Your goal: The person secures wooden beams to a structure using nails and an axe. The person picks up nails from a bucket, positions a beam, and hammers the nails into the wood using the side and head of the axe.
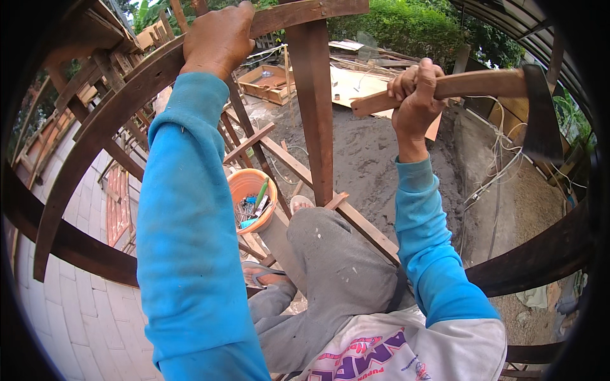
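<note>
My left hand (219, 39) is raised and wrapped over a long brown wooden board (127, 101). The board runs from the top centre down to the far left, bent by the lens. On the right, my right hand (417, 95) is closed round the pale wooden handle of a hatchet (483, 84). Its dark, broad metal head (543, 114) hangs at the far right, apart from the timber. An upright brown post (311, 108) stands between my hands, with the board crossing at its top.
Below, an orange bucket (232, 181) holds nails, a green-handled tool and other small things. A wooden plank (356, 230) slants past my knee. Dark beams (540, 254) cross on both sides. Lower down are grey soil (368, 159), loose white cables (499, 171) and paving (82, 305).
</note>
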